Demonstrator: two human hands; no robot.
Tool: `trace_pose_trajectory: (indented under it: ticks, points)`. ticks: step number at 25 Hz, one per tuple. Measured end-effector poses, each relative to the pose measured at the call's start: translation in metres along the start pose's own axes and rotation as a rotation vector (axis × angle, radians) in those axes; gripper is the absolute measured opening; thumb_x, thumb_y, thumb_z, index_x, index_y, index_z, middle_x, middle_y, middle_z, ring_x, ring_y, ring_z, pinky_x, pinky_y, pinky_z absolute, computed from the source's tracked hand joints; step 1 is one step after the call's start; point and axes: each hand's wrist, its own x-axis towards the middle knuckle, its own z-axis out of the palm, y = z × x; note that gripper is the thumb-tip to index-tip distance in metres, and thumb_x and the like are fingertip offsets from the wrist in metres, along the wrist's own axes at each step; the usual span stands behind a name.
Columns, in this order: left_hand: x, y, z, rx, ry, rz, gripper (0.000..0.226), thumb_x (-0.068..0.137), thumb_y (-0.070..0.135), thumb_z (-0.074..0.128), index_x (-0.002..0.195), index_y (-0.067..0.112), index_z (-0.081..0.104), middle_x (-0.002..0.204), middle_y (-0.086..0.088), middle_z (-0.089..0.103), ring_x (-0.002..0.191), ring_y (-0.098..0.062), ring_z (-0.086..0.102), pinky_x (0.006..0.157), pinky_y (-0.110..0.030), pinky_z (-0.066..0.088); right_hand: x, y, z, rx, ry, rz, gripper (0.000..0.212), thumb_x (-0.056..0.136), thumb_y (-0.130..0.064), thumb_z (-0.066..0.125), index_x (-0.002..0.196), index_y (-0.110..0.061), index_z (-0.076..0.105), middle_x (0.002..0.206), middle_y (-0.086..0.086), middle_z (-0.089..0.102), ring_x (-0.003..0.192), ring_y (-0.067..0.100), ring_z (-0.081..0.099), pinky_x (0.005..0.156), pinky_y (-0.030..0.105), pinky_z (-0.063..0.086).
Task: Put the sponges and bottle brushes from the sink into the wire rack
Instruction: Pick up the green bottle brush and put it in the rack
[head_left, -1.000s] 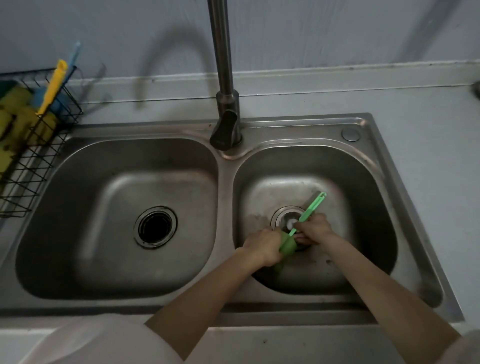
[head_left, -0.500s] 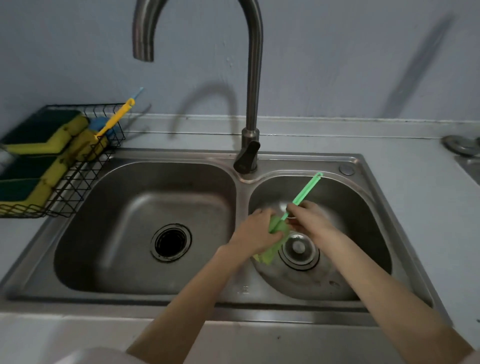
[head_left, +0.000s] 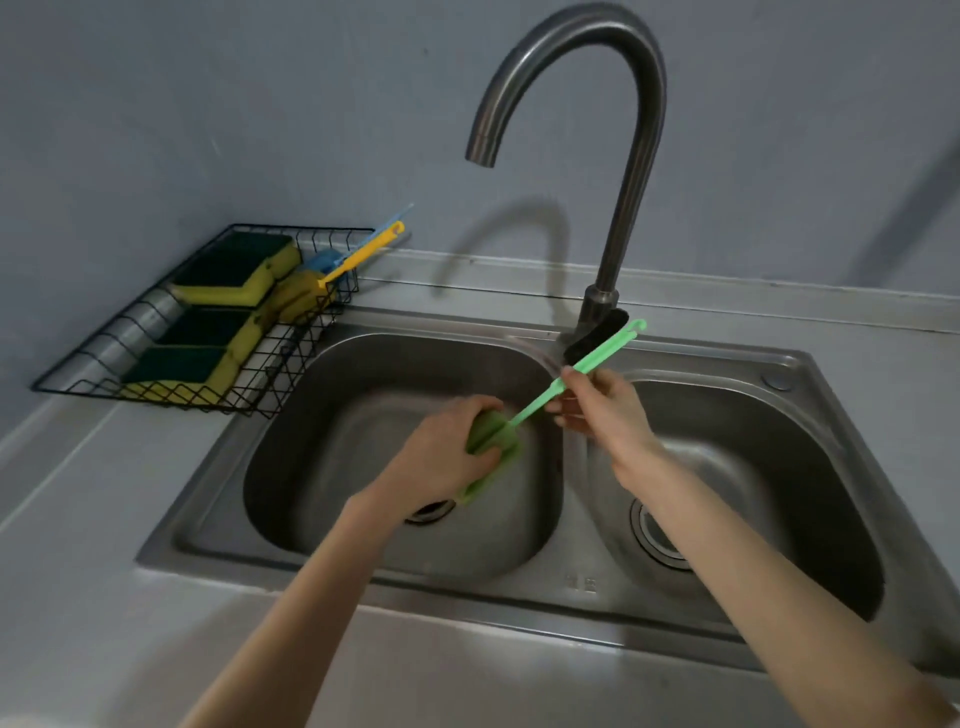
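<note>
A green bottle brush (head_left: 540, 400) is held in the air over the left basin of the steel double sink (head_left: 566, 478). My left hand (head_left: 447, 452) is wrapped around its green sponge head. My right hand (head_left: 602, 405) pinches the thin handle, whose hooked end points up toward the tap base. The black wire rack (head_left: 291, 358) stands on the counter at the left. It holds three yellow-and-green sponges (head_left: 234, 270), a yellow bottle brush (head_left: 358, 254) and a blue bottle brush (head_left: 324, 260) leaning over its right end.
A tall curved steel tap (head_left: 618, 197) rises behind the divider between the basins, its spout over the left basin. Each basin has a round drain (head_left: 660, 540). Grey counter (head_left: 93, 545) surrounds the sink, with a wall close behind.
Both hands lifted the green brush out of the right basin and carried it left, over the left basin. The view tilted up, showing the whole rack and tap.
</note>
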Motion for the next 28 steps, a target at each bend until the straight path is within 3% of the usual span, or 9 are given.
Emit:
trace_pose_trajectory:
  ticks: [8,10,13,16,23,28]
  points:
    - [-0.013,-0.073,-0.108,0.021,0.117,0.002,0.049,0.083,0.011,0.058,0.130,0.016,0.043,0.128,-0.008,0.051,0.110,-0.015,0.049,0.088,-0.016,0.031,0.013,-0.031,0.111,0.183,-0.077,-0.086,0.021,0.096,-0.016,0.044,0.077,-0.016,0.052,0.074,0.004,0.061,0.046,0.000,0.065,0.050,0.011,0.054]
    - [-0.009,-0.094,-0.134,0.072,0.175,0.002,0.049,0.083,0.011,0.058,0.129,0.016,0.044,0.130,-0.010,0.048,0.118,-0.019,0.045,0.091,-0.016,0.029,0.020,-0.040,0.138,0.219,-0.091,-0.104,0.020,0.096,-0.014,0.043,0.078,-0.015,0.052,0.074,0.004,0.061,0.047,0.001,0.065,0.050,0.012,0.054]
    - [0.001,-0.125,-0.163,0.142,0.262,-0.032,0.048,0.083,0.011,0.058,0.129,0.019,0.046,0.135,-0.012,0.042,0.128,-0.029,0.035,0.107,-0.034,0.028,0.029,-0.046,0.175,0.224,-0.097,-0.129,0.018,0.095,-0.010,0.043,0.079,-0.015,0.049,0.075,0.005,0.062,0.050,0.004,0.067,0.051,0.013,0.054]
    - [0.015,-0.149,-0.181,0.162,0.304,-0.060,0.048,0.084,0.009,0.055,0.129,0.023,0.046,0.140,-0.008,0.038,0.130,-0.033,0.030,0.108,-0.043,0.026,0.037,-0.049,0.209,0.194,-0.065,-0.159,0.019,0.095,-0.008,0.043,0.077,-0.015,0.047,0.077,0.005,0.061,0.062,0.012,0.065,0.055,0.015,0.057]
    - [0.052,-0.195,-0.193,0.041,0.228,-0.046,0.047,0.084,0.013,0.058,0.129,0.022,0.047,0.138,-0.007,0.047,0.126,-0.031,0.041,0.108,-0.049,0.035,0.066,-0.044,0.252,0.055,0.032,-0.184,0.022,0.095,-0.010,0.043,0.076,-0.019,0.045,0.081,0.005,0.059,0.067,0.015,0.063,0.056,0.014,0.056]
    - [0.072,-0.219,-0.188,-0.047,0.121,-0.052,0.049,0.086,0.009,0.054,0.133,0.015,0.043,0.143,-0.007,0.042,0.131,-0.024,0.039,0.110,-0.037,0.031,0.086,-0.029,0.266,0.005,0.082,-0.115,0.021,0.096,-0.011,0.044,0.077,-0.019,0.047,0.077,0.002,0.058,0.066,0.013,0.062,0.057,0.014,0.055]
